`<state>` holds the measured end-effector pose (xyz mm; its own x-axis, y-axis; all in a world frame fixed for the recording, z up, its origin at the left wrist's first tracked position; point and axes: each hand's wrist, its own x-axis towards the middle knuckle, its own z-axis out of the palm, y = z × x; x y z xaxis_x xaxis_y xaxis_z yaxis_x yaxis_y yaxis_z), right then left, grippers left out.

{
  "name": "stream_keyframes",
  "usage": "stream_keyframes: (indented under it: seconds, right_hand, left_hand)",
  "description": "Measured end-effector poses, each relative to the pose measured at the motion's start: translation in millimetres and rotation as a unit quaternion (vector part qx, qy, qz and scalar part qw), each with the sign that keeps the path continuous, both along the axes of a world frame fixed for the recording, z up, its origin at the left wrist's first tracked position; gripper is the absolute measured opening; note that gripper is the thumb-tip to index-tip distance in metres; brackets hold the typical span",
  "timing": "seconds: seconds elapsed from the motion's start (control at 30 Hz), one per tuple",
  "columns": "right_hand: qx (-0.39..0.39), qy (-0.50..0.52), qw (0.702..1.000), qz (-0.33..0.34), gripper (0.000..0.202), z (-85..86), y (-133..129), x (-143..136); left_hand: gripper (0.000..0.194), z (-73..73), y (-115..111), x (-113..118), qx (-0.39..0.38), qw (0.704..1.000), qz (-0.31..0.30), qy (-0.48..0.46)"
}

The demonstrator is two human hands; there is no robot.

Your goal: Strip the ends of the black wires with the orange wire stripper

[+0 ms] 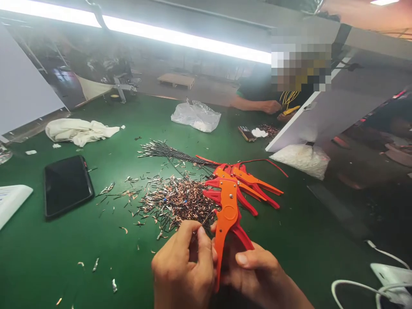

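An orange and red wire stripper (228, 212) stands in front of me, its jaws up and its handles down, with my right hand (257, 268) wrapped round the handles. Just left of it, my left hand (186, 266) is closed, thumb and forefinger pressed together; what it pinches, if anything, is too small to make out. Behind the hands spreads a pile of short cut wire pieces (180, 199), black and copper coloured. More orange and red strippers (257, 182) lie behind the held one. A bundle of black wires (170, 151) with metal ends lies beyond the pile.
A black phone (67, 186) and a white cloth (80, 131) lie left. Behind are a clear plastic bag (196, 116) and a person's hand (272, 107) near yellow wires. A white panel (309, 105), a filled bag (301, 159) and white cables (357, 285) are right.
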<state>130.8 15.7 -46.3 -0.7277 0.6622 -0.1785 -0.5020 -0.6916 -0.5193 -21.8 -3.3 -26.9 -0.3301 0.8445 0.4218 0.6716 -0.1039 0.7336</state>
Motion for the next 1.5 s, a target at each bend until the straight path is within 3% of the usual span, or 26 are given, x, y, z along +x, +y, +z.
stream_keyframes:
  seconds: [0.17,0.43,0.7,0.9,1.23,1.5]
  right_hand:
    - [0.053,-0.08,0.994,-0.044,0.028,5.3,-1.1,-2.9]
    - [0.091,-0.131,0.987,-0.025,0.051,18.0,0.6,-5.8]
    - [0.084,-0.103,0.99,-0.04,0.054,5.9,-2.3,-12.6]
    - [0.109,-0.16,0.981,-0.009,0.045,-8.8,-2.9,-8.5]
    - [0.023,-0.184,0.983,-0.015,0.046,-16.7,-12.1,-11.0]
    - [0.008,-0.212,0.977,-0.023,0.045,-26.7,-16.8,-8.8]
  left_hand:
    - [0.017,-0.1,2.8,2.2,-0.007,0.998,0.024,0.054]
    - [0.021,4.3,7.4,11.8,-0.009,0.999,0.024,0.037]
    - [0.021,7.1,7.2,15.6,-0.032,0.999,-0.002,-0.012]
    - [0.021,5.1,6.9,12.0,-0.062,0.996,-0.041,-0.056]
    - [0.021,-7.7,6.1,2.1,-0.146,0.978,-0.109,-0.101]
    - [0.02,-8.8,3.9,-1.5,-0.166,0.972,-0.123,-0.108]
